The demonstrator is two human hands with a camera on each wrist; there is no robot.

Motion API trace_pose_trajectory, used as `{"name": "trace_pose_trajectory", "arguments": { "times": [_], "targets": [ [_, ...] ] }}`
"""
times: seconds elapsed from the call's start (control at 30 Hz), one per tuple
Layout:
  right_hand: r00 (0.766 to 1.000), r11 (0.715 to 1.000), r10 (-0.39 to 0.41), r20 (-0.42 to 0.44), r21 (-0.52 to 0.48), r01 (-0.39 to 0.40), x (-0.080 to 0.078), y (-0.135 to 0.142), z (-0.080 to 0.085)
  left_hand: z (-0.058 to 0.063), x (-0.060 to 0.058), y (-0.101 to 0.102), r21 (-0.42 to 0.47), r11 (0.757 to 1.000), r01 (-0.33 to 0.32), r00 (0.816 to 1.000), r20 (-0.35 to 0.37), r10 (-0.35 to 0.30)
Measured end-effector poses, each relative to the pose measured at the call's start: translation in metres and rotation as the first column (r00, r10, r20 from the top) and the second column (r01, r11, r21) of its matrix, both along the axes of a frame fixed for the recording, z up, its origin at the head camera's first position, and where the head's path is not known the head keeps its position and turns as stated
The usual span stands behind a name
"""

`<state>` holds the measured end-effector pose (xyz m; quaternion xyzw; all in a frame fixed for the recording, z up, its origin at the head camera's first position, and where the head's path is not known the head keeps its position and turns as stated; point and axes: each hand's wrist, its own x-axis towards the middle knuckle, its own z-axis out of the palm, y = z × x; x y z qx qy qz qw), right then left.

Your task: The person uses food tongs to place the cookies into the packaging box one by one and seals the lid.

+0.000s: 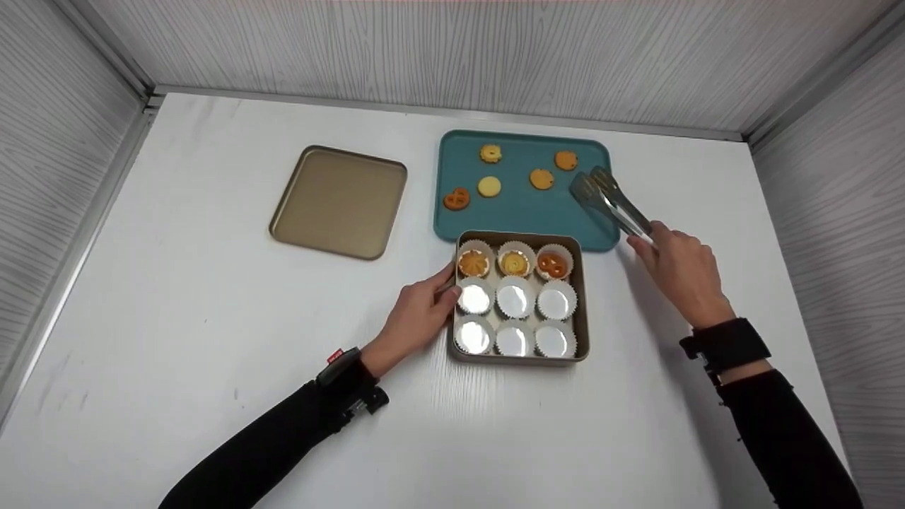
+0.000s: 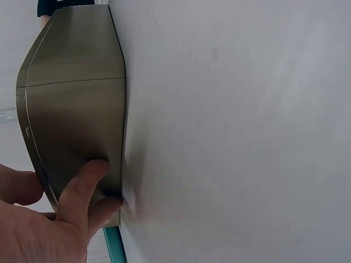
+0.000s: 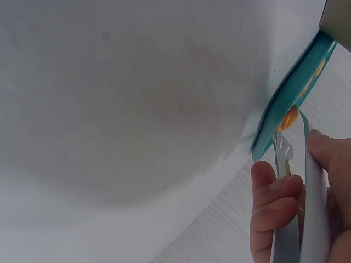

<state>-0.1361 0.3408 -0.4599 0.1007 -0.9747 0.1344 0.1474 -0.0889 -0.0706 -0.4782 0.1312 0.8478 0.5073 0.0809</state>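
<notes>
My left hand (image 1: 417, 311) grips the left wall of a square gold tin (image 1: 520, 359), fingers against its outer side and thumb at the rim. Inside stand rows of white paper cups (image 1: 515, 297); the far row has a ridged cookie (image 1: 474, 264), a swirl cookie (image 1: 514, 264) and a pretzel (image 1: 551, 266). With my right hand (image 1: 682, 272) I hold metal tongs (image 1: 626, 212), their slotted tips spread over the right side of a teal tray (image 1: 523, 219). An orange cookie (image 3: 288, 118) shows between the tips in the right wrist view.
On the tray lie a pretzel (image 1: 457, 199), a pale round cookie (image 1: 488, 186), a ring-shaped cookie (image 1: 490, 153) and two orange cookies (image 1: 542, 179). A gold square lid (image 1: 339, 201) rests at the left. Grey panels (image 1: 452, 56) enclose the white table (image 1: 212, 339).
</notes>
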Motion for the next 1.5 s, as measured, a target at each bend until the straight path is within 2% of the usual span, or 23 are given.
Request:
{"name": "trace_pose_trajectory", "arguments": {
  "times": [0.17, 0.5, 0.87, 1.17, 1.4, 1.5],
  "targets": [
    [1.0, 1.0, -0.006, 0.027, -0.002, 0.006, 0.001, 0.0, 0.002, 0.001, 0.0, 0.0, -0.002, 1.0, -0.003, 1.0, 0.005, 0.003],
    [0.999, 0.999, 0.022, -0.033, -0.027, -0.023, 0.011, 0.0, 0.011, 0.001, -0.001, 0.0, 0.003, 1.0, 0.003, 1.0, 0.011, -0.003],
    [0.991, 0.994, 0.104, -0.084, -0.031, -0.107, 0.04, -0.01, 0.03, -0.001, -0.003, -0.001, 0.006, 1.0, 0.01, 1.0, 0.024, -0.01],
    [0.987, 0.988, 0.154, -0.054, -0.023, -0.155, 0.062, -0.024, 0.038, 0.001, -0.004, -0.004, 0.045, 0.999, 0.025, 0.998, 0.058, -0.027],
    [0.985, 0.985, 0.174, -0.004, -0.014, -0.174, 0.076, -0.036, 0.041, 0.001, -0.003, -0.005, 0.063, 0.998, 0.006, 0.996, 0.086, -0.011],
    [0.978, 0.978, 0.207, -0.003, -0.02, -0.207, 0.082, -0.041, 0.043, 0.001, -0.003, -0.005, 0.064, 0.998, -0.004, 0.995, 0.099, -0.002]
  ]
}}
